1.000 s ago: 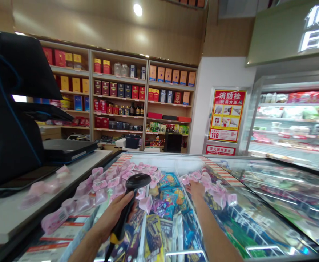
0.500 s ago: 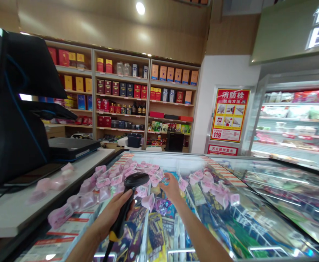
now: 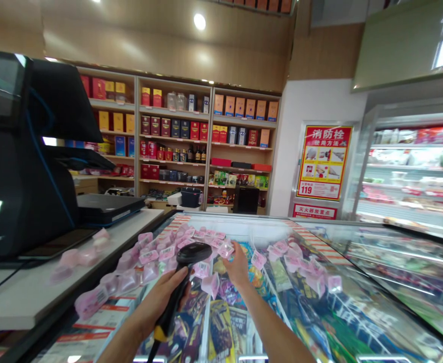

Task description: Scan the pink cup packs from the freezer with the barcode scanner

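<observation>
My left hand (image 3: 167, 293) is wrapped round the handle of a black barcode scanner (image 3: 193, 252) with a yellow band near its cord. The scanner's head sits above a spread of pink cups with barcode labels (image 3: 166, 252) on the glass freezer lid. To the right of the scanner, my right hand (image 3: 238, 264) has its thumb and fingers closed on one small pink cup (image 3: 226, 248), label side showing. Another pink cup (image 3: 211, 285) lies tipped just below, between my hands.
A black checkout terminal (image 3: 5, 201) stands on the white counter (image 3: 13, 305) at left, with several pink cups (image 3: 79, 257) beside it. More pink cups (image 3: 300, 267) lie on the right side of the freezer lid. Stocked shelves (image 3: 174, 114) line the back wall.
My right hand has closed its fingers on a pink cup beside the scanner. The view has shifted slightly; the left hand keeps the scanner in about the same place.
</observation>
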{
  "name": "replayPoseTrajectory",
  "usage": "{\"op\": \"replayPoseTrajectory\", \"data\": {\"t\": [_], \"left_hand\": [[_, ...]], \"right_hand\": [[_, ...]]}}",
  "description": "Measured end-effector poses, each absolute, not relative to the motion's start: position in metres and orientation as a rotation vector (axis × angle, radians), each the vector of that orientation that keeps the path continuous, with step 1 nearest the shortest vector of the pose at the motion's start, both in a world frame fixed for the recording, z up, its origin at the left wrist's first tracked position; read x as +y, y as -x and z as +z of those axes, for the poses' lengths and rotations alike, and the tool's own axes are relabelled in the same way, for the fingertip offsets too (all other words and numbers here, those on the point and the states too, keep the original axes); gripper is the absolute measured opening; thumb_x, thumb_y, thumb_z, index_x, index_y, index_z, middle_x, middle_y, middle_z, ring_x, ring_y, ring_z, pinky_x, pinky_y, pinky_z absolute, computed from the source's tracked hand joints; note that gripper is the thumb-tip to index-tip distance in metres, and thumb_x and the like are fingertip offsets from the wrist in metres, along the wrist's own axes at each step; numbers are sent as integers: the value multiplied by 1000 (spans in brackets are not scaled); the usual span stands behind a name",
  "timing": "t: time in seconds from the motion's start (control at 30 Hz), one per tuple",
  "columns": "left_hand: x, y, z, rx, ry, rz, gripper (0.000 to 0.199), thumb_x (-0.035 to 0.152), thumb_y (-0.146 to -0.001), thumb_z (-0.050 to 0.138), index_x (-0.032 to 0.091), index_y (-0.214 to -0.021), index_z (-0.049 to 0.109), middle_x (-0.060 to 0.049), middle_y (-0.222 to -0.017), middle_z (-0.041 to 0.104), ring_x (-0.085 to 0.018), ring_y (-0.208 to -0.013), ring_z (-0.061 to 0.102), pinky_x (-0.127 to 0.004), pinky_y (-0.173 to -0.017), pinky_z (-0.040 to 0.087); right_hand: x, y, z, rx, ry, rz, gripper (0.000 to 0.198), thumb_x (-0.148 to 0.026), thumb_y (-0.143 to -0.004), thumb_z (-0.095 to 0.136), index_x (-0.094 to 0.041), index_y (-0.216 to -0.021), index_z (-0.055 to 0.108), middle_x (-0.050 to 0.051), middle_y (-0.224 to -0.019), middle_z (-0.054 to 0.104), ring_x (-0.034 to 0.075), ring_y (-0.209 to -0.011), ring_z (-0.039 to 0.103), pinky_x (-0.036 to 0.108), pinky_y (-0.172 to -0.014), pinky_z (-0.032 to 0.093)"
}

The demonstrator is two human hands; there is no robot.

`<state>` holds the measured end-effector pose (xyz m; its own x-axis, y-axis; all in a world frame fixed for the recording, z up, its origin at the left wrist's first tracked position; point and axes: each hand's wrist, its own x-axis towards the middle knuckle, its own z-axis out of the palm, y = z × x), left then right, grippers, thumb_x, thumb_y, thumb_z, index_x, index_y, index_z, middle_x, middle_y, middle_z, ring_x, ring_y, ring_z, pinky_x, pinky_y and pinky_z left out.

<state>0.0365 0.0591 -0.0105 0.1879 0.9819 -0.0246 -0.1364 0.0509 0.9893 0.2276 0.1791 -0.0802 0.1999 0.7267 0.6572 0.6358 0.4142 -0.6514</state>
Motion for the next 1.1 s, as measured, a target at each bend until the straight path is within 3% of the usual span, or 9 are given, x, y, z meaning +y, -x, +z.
{"op": "replayPoseTrajectory", "data": {"t": [0.9,1.1], "left_hand": [[49,-41,1,937,-1244,1083,36,51,-63,53,15,-59,49,3,-51,50,-6,-40,44,-18,-37,34],[45,-42,5,949,-1178,1162,33,48,-65,53,16,-61,49,3,-51,51,-6,-39,42,-18,-38,33]], "right_hand": [[180,-247,-83,-1498,1325,-66,57,-15,-61,47,-14,-117,37,8,-102,55,20,-96,50,32,-82,39],[167,-260,-75,-1576,1603,-335,34,-19,-66,47,-19,-99,55,9,-97,57,26,-96,47,41,-83,31]]}}
